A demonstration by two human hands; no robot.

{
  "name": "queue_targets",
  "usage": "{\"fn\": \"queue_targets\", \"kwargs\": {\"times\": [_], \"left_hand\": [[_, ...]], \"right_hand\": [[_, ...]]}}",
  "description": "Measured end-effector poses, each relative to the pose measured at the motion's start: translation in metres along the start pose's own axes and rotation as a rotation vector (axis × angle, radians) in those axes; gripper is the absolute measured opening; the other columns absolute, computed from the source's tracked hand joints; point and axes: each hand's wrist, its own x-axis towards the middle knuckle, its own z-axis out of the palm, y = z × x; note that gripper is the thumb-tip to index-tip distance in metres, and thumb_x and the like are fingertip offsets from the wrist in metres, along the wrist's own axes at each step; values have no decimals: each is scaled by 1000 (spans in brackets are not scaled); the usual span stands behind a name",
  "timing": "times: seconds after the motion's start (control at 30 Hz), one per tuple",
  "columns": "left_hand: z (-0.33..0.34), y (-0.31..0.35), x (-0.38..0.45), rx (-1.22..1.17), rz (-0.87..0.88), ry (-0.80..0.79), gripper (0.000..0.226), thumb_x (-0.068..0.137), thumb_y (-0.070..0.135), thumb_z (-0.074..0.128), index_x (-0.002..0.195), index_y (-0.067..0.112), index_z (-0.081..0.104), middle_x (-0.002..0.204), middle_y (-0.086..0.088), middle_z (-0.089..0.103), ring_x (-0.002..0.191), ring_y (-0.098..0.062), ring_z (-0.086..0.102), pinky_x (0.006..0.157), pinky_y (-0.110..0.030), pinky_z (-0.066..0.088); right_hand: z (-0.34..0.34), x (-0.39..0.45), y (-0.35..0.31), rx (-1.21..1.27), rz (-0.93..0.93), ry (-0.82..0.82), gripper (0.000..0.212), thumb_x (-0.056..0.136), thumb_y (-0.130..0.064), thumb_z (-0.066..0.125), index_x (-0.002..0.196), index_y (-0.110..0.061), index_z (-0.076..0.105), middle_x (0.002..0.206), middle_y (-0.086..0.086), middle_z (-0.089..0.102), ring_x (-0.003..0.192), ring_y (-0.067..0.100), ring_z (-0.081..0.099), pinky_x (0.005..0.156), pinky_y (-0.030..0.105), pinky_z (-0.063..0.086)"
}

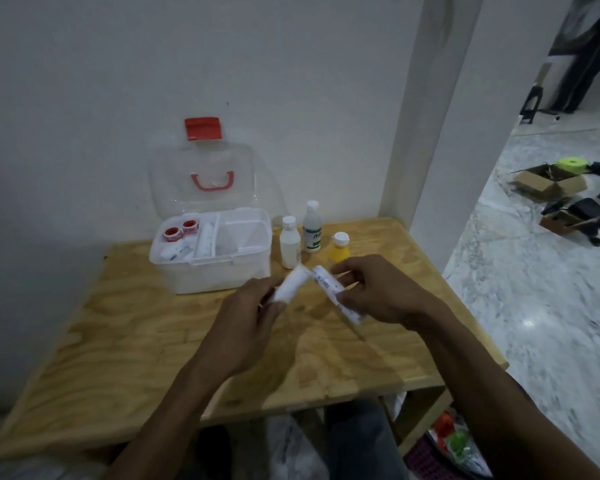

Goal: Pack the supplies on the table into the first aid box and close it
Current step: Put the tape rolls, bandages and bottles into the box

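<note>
Above the bench (125,341), the left hand (248,327) grips one white bandage roll (291,284) and the right hand (378,292) grips a second wrapped roll (329,289). The first aid box (212,268) stands open just behind them, three bottles (310,233) beside it.

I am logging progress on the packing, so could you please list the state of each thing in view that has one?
first aid box: open, partly filled
lid: raised, leaning back by the wall
red latch: unfastened
white bottle: capped, upright on the table
clear bottle: capped, upright
yellow bottle: capped, upright
left hand: holds a white roll
right hand: holds a wrapped roll
</note>
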Motion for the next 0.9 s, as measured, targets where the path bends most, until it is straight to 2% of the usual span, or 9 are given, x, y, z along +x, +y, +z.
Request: {"fn": "queue_targets", "kwargs": {"times": [0.07, 0.13, 0.2, 0.27, 0.4, 0.57, 0.7, 0.77, 0.9], "left_hand": [[-13, -3, -2, -91, -67, 70, 32, 95, 23, 57, 127, 20, 58, 114, 6, 64, 97, -5, 60, 77, -25, 53], [-25, -7, -1, -195, -134, 107, 30, 95, 22, 57, 125, 19, 59, 113, 6, 67, 100, -5, 63, 79, -32, 58], [-38, -10, 3, -289, -186, 142, 30, 95, 18, 58, 125, 19, 56, 111, 5, 68, 101, -6, 65, 78, -33, 60], [-50, -12, 9, -350, -205, 186, 38, 93, 14, 59, 129, 22, 48, 113, 3, 67, 100, -9, 67, 77, -33, 60], [-74, -20, 30, -315, -139, 250, 62, 91, 8, 61, 141, 33, 34, 121, 2, 56, 100, -13, 65, 74, -31, 61], [-90, -32, 67, -203, -88, 295, 54, 89, 9, 65, 133, 30, 43, 113, 5, 58, 93, -7, 66, 68, -21, 59], [-89, -45, 91, -125, -86, 311, 41, 87, 16, 69, 123, 24, 50, 112, -2, 66, 89, -13, 69, 74, -25, 59], [-85, -53, 99, -49, -101, 276, 38, 85, 19, 71, 119, 22, 54, 110, -2, 69, 86, -9, 68, 71, -19, 56], [-76, -64, 108, 67, -167, 197, 29, 82, 17, 74, 109, 16, 63, 104, -3, 71, 78, -9, 65, 64, -10, 47]], "right_hand": [[8, 5, -15, 134, -31, -15, 54, 85, -9, 67, 136, -17, 51, 106, 5, 70, 84, 16, 69, 70, 35, 57], [16, 13, -31, 238, -75, -8, 60, 86, -7, 67, 140, -22, 46, 105, 10, 69, 83, 24, 70, 70, 43, 58], [22, 23, -48, 307, -120, 19, 65, 86, -5, 66, 142, -26, 41, 101, 7, 68, 79, 19, 70, 70, 39, 59], [28, 35, -64, 328, -162, 46, 70, 86, -2, 65, 144, -28, 37, 98, 2, 63, 76, 14, 68, 69, 33, 59], [35, 65, -88, 292, -258, 120, 71, 85, -4, 66, 141, -38, 37, 107, 4, 60, 87, 23, 69, 77, 44, 61], [41, 99, -105, 179, -345, 256, 56, 85, -9, 68, 132, -30, 47, 107, -1, 59, 81, 7, 62, 73, 26, 59], [47, 122, -108, 48, -381, 312, 41, 88, -13, 65, 125, -24, 52, 102, -5, 61, 76, 5, 61, 63, 9, 50], [49, 129, -107, -16, -390, 307, 32, 90, -14, 63, 120, -21, 56, 100, -3, 65, 78, 7, 62, 66, 13, 52], [56, 141, -98, -141, -344, 202, 25, 89, -14, 66, 114, -15, 62, 106, 7, 69, 88, 21, 66, 80, 33, 57]]}}
